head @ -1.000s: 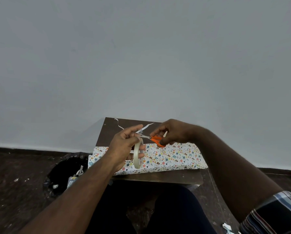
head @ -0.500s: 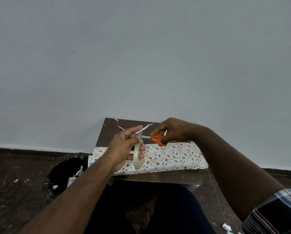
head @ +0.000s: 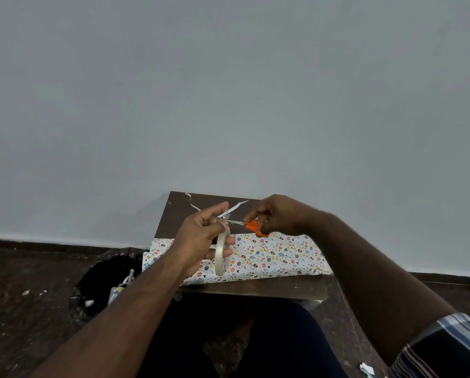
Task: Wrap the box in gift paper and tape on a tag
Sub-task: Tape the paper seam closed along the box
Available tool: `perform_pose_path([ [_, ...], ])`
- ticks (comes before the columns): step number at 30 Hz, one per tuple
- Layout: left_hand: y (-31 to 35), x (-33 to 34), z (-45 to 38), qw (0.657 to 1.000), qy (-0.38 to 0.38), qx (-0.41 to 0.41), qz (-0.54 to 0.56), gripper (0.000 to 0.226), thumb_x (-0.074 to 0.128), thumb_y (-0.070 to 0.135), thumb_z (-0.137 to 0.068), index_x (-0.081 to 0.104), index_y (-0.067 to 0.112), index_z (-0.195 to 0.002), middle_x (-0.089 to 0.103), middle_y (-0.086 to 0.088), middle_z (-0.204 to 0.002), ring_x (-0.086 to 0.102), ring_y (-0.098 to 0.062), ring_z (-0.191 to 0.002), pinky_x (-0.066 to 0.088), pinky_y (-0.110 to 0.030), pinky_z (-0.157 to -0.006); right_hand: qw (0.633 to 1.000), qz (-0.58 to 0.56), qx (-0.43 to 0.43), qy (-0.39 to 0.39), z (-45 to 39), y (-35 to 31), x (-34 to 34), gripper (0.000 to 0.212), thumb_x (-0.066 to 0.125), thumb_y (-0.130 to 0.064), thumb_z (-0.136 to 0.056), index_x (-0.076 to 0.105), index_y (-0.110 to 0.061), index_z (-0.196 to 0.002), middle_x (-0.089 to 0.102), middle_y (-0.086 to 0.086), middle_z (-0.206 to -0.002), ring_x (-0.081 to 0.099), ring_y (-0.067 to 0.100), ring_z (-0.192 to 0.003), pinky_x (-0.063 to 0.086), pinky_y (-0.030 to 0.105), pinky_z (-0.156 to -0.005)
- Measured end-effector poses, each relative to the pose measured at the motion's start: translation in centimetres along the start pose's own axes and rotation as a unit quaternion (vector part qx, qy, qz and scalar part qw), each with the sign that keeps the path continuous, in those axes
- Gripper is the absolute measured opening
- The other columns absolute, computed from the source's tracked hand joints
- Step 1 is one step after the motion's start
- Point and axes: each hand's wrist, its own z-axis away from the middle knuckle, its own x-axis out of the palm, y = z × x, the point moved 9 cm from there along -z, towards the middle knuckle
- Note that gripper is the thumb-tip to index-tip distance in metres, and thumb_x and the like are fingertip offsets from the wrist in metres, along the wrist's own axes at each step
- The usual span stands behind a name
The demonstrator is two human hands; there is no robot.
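Above the dark wooden tabletop (head: 255, 289), the left hand (head: 201, 236) grips a pale tape ring (head: 221, 253); the right hand (head: 280, 216) holds orange-handled scissors (head: 251, 227) (blades at the tape), over the flat patterned-paper box (head: 269, 257).

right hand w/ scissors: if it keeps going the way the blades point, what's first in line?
Probably the left hand: the scissors in the right hand point left at its fingertips and the tape roll it holds. Depth is unclear from one view.

The scissor tips are hidden behind the left hand (head: 201, 233). The wrapped box (head: 269, 257) is partly covered by that hand and the tape roll (head: 221, 255). The striped sleeve (head: 444, 347) is cut off at lower right.
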Motion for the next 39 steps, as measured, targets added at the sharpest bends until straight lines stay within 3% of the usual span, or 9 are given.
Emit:
perform_pose_path([
  [7,-0.1,-1.3,-0.2,0.999,0.051,0.018,0.007,0.044,0.063,0.001,-0.098,0.065,0.027,-0.132,0.066,-0.009,-0.114,0.077,-0.033,-0.078,0.064,-0.05,-0.072,0.987,0.086,0.115,0.074,-0.1,5.0,3.0,0.017,0.078,-0.011,-0.08,0.067,-0.016,-0.094,0.063,-0.002,-0.089,0.06,0.015,-0.086,0.041,0.018,-0.058],
  [13,-0.1,-1.4,-0.3,0.999,0.039,0.011,0.023,0.052,0.059,-0.005,-0.098,0.057,0.023,-0.141,0.067,-0.01,-0.111,0.077,-0.034,-0.088,0.064,-0.049,-0.068,0.976,0.131,0.156,0.079,0.0,6.6,5.9,0.021,0.067,-0.024,-0.093,0.072,-0.009,-0.106,0.073,0.007,-0.105,0.067,0.023,-0.097,0.049,0.028,-0.079],
  [16,-0.1,-1.2,-0.3,0.999,0.028,0.006,0.03,0.056,0.057,-0.009,-0.097,0.054,0.022,-0.143,0.067,-0.012,-0.114,0.077,-0.033,-0.092,0.063,-0.053,-0.072,0.975,0.135,0.16,0.068,-0.1,6.6,6.1,0.02,0.063,-0.017,-0.094,0.075,-0.009,-0.107,0.073,0.007,-0.102,0.068,0.023,-0.093,0.055,0.032,-0.083],
  [18,-0.2,-1.0,-0.3,0.999,0.021,0.005,0.032,0.058,0.057,-0.01,-0.096,0.053,0.022,-0.144,0.067,-0.012,-0.114,0.076,-0.034,-0.093,0.063,-0.053,-0.072,0.977,0.085,0.139,0.134,0.0,5.5,4.4,0.019,0.059,-0.013,-0.093,0.076,-0.013,-0.102,0.074,0.003,-0.101,0.069,0.021,-0.093,0.053,0.029,-0.08],
  [20,-0.3,-0.7,-0.3,0.999,0.015,0.005,0.033,0.059,0.056,-0.012,-0.096,0.052,0.022,-0.145,0.068,-0.012,-0.112,0.076,-0.035,-0.093,0.063,-0.052,-0.07,0.967,-0.073,0.084,0.23,0.6,3.0,2.3,0.018,0.063,-0.015,-0.092,0.074,-0.017,-0.106,0.073,-0.006,-0.101,0.069,0.013,-0.094,0.053,0.027,-0.08],
  [23,-0.3,-0.2,-0.2,0.999,0.004,0.009,0.031,0.061,0.058,-0.012,-0.095,0.05,0.022,-0.145,0.072,-0.013,-0.112,0.075,-0.036,-0.095,0.063,-0.051,-0.071,0.947,-0.224,0.01,0.231,0.7,-1.3,1.9,0.032,0.07,-0.017,-0.089,0.068,-0.023,-0.12,0.073,-0.011,-0.102,0.069,0.002,-0.09,0.056,0.022,-0.08],
  [28,0.0,-0.2,-0.2,1.0,0.002,0.024,0.008,0.066,0.063,-0.01,-0.093,0.047,0.023,-0.148,0.073,-0.013,-0.113,0.075,-0.035,-0.095,0.062,-0.052,-0.074,0.952,-0.161,0.016,0.26,0.1,-2.7,2.5,0.038,0.062,-0.012,-0.088,0.065,-0.021,-0.125,0.075,-0.007,-0.09,0.071,0.005,-0.076,0.058,0.032,-0.073],
  [35,0.3,-0.3,-0.1,0.996,0.009,0.057,-0.064,0.071,0.069,-0.006,-0.09,0.046,0.027,-0.148,0.075,0.002,-0.11,0.077,-0.024,-0.09,0.063,-0.047,-0.078,0.943,-0.181,0.028,0.276,0.3,-3.2,2.7,0.029,0.064,-0.018,-0.085,0.066,-0.023,-0.113,0.072,-0.007,-0.076,0.07,0.009,-0.077,0.059,0.04,-0.077],
  [39,0.0,-0.4,-0.4,0.996,0.033,0.057,-0.065,0.084,0.074,0.0,-0.088,0.036,0.032,-0.155,0.064,0.006,-0.134,0.075,-0.021,-0.099,0.062,-0.049,-0.083,0.931,-0.222,0.037,0.288,0.4,-3.0,3.0,0.025,0.063,-0.014,-0.082,0.068,-0.025,-0.103,0.069,-0.006,-0.074,0.067,0.009,-0.073,0.059,0.039,-0.073],
])
